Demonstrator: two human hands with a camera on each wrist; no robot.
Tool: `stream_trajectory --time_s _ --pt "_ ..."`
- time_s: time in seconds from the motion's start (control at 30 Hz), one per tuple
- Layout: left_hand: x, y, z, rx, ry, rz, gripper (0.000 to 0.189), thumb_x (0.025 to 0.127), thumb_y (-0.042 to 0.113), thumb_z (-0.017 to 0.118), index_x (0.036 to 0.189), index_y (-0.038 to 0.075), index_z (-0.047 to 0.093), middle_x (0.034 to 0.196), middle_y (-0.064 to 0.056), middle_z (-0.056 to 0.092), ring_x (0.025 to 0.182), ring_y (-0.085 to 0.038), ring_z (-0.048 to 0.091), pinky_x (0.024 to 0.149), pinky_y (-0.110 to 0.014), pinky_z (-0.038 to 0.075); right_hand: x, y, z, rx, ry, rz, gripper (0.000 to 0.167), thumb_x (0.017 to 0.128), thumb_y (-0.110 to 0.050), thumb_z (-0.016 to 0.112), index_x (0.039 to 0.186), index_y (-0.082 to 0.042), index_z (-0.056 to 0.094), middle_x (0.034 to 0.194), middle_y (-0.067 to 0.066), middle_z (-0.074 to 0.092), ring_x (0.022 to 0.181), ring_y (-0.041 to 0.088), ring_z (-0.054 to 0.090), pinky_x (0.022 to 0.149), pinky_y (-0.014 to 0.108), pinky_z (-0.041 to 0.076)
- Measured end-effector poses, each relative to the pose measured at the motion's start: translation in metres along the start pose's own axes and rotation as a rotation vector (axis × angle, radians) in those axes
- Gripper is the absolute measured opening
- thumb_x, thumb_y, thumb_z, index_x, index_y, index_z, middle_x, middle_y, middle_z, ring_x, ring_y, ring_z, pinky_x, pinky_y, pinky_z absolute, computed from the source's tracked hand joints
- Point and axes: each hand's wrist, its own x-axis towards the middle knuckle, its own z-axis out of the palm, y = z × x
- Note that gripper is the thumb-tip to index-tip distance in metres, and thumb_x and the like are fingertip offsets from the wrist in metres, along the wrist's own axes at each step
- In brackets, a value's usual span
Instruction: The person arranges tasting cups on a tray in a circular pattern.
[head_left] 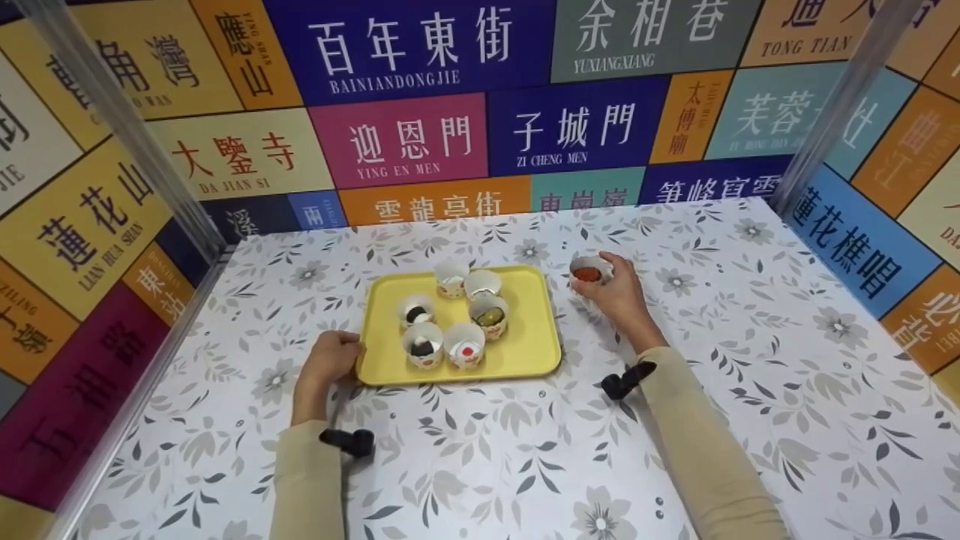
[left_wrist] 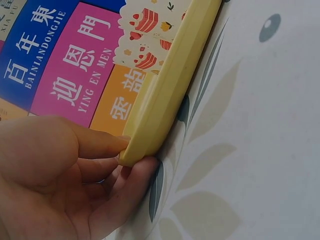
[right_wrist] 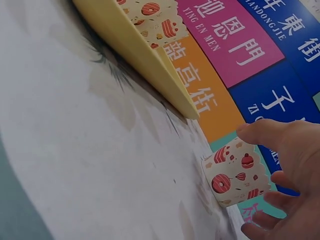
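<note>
My left hand (head_left: 330,364) pinches the left edge of a yellow tray (head_left: 525,300), the thumb above the rim and fingers beneath it, as the left wrist view shows. Several paper cups stand on the tray, among them one with a red-and-white item (head_left: 465,352), one with green slices (head_left: 491,318) and two with black-and-white contents. Right of the tray, my right hand (head_left: 616,289) holds a paper cup (right_wrist: 232,175) printed with cakes and doughnuts, thumb on one side and fingers on the other. Something orange-red (head_left: 587,275) lies inside that cup.
A white tablecloth (head_left: 465,465) with grey flowers and leaves covers the table. Colourful panels (head_left: 405,142) with Chinese lettering rise behind it and at both sides. Clear upright posts stand at the back corners. A small black device (head_left: 628,380) is on each wrist.
</note>
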Motion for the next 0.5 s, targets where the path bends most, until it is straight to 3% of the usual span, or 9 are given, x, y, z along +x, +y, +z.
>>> stream_trajectory --time_s 0.27,0.5 --pt "0.0010 0.0000 0.0006 0.004 -0.003 0.014 0.043 0.096 0.010 0.049 0.131 -0.012 0.057 0.126 -0.032 0.062 0.085 -0.020 0.067 0.070 -0.027 0.055 0.0041 0.0013 -0.0020 0.024 -0.069 0.061 0.095 0.090 -0.033 0.074 0.161 -0.014 0.014 0.156 0.021 0.034 0.137 0.033 0.044 0.111 0.046 0.043" --pt "0.0012 0.0003 0.0002 0.002 -0.012 -0.010 0.041 0.099 0.012 0.048 0.132 -0.011 0.057 0.127 -0.029 0.062 0.086 -0.019 0.066 0.069 -0.026 0.055 0.0061 0.0031 0.0017 0.021 -0.058 0.074 0.092 0.091 -0.029 0.073 0.161 -0.012 0.017 0.158 0.020 0.034 0.138 0.032 0.043 0.114 0.045 0.040"
